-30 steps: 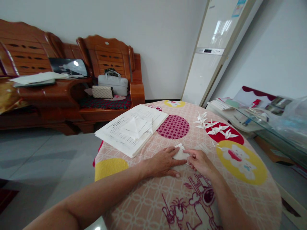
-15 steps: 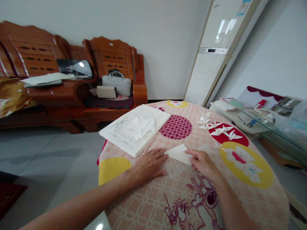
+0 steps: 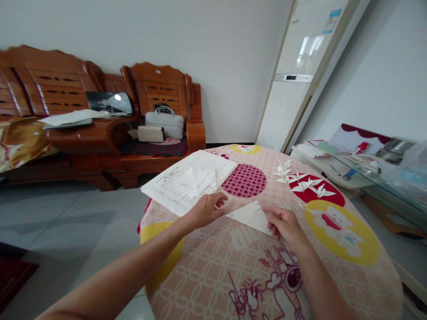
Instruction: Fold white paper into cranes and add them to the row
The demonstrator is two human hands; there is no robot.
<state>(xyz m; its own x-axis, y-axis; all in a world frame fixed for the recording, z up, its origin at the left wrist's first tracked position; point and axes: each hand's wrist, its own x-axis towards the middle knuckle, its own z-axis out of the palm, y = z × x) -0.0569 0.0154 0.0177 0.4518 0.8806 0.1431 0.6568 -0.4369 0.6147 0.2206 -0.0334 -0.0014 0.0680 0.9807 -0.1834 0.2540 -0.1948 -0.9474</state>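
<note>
A folded white paper triangle lies on the patterned tablecloth between my hands. My right hand has its fingers and thumb bent around the right corner of this paper, holding it. Close to the paper's left corner, my left hand is raised off the cloth with loosely curled fingers somewhat apart and nothing visible in them. Beyond my left hand is a stack of printed sheets, with folded white paper pieces on top. Several white paper cranes stand at the table's right rear.
The round table's cloth reaches past both forearms. To the right is a glass-topped stand with papers and a plastic bag. Wooden chairs line the wall, with a grey handbag on one. A tall white air conditioner fills the corner.
My left hand has lifted from lying flat beside the paper, and its fingers have curled. My right fingers have moved from pressing the paper's edge to gripping its right corner. The view has tilted slightly up.
</note>
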